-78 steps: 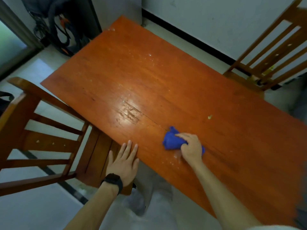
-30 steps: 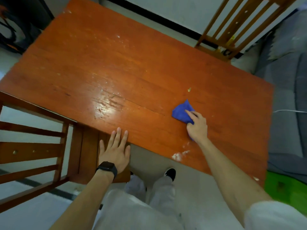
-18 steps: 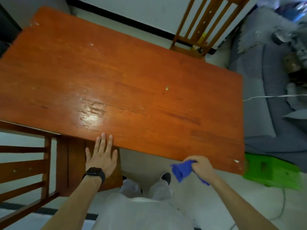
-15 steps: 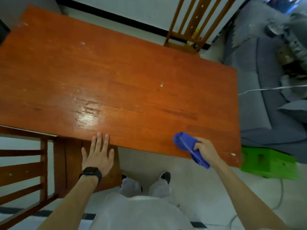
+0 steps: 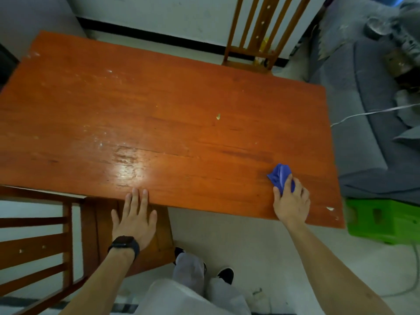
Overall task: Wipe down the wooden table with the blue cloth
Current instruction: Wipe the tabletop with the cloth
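At the bottom edge of the view, the person's grey-trousered legs and a dark shoe (image 5: 225,275) stand on pale floor. Left hand (image 5: 134,220): flat, fingers straight and slightly apart, the two longest fingertips resting on the near edge of the wooden table (image 5: 159,123), palm over the seat of a wooden chair (image 5: 34,246) pushed in at the left. Black watch (image 5: 124,244) on that wrist; face dark, nothing legible. Right hand (image 5: 292,204): on the tabletop near the near right corner, fingers bent down over the blue cloth (image 5: 280,176), thumb against its left side, clamping it to the wood. Cloth is bunched; long axis runs roughly near to far, free end poking out past the fingertips and pointing away from the person toward the table's far edge. White flecks (image 5: 330,208) lie just right of the hand by the corner. Table's long axis runs left to right across the view. Bright glare patch (image 5: 129,171) near the left hand, with scuffed finish around it. Small pale crumb (image 5: 218,116) mid-table, well apart from the cloth. Green plastic stool (image 5: 384,220) on the floor beside the right end. Grey sofa (image 5: 363,121) beyond it, white cable (image 5: 372,113) draped across. Second wooden chair (image 5: 254,35) at the far side, against a white wall with a dark skirting.
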